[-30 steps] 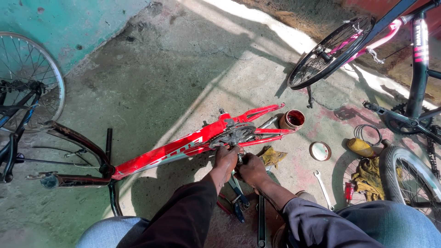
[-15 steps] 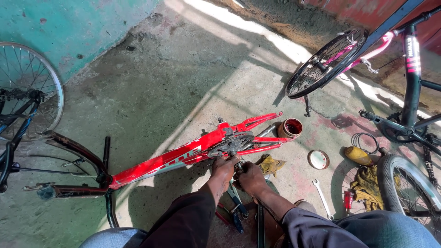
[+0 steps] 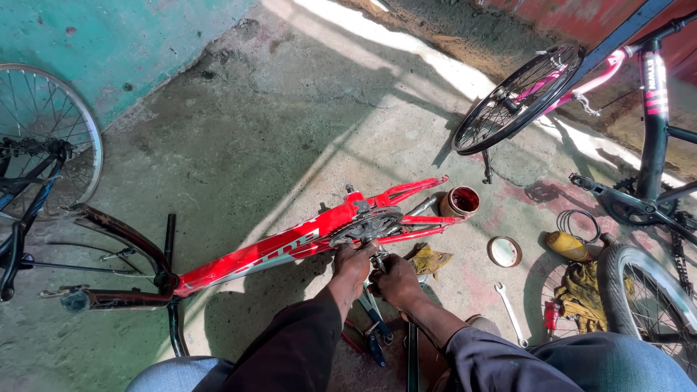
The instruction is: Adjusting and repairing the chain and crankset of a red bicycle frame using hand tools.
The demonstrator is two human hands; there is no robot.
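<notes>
Red frame (image 3: pixel 290 247), chainring (image 3: pixel 367 226)
We note a red bicycle frame lying flat on the concrete floor, wheel-less, running from a dark fork end at lower left to rear stays at upper right. Its toothed metal chainring sits at mid-frame, facing up, under our hands.

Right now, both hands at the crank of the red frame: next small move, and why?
Probably steady the chainring with the left hand while the right hand works the dark part beside it. Both hands already meet at the crank of the red frame, which lies loose on the concrete floor and could shift. What the right hand holds can't be told.
</notes>
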